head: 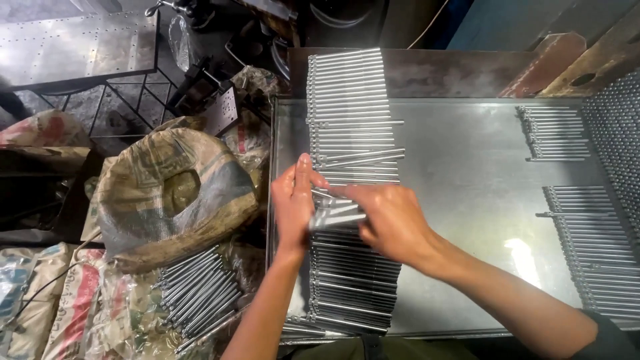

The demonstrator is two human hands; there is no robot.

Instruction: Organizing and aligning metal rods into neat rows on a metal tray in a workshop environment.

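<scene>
A long column of shiny metal rods [350, 113] lies side by side on a metal tray [467, 160], running from the far edge to the near edge. Both hands meet over the middle of this column. My left hand [293, 203] presses its fingers against the left ends of a small bunch of rods [337, 217]. My right hand [390, 220] lies over the right side of the same bunch, fingers closed around it. A few rods just above the hands sit slightly skewed.
Two more groups of rods [587, 247] lie at the tray's right side beside a perforated panel [617, 133]. Left of the tray sit a woven sack [170, 193], loose rods [197, 293] on printed bags, and a riveted metal table [77, 47].
</scene>
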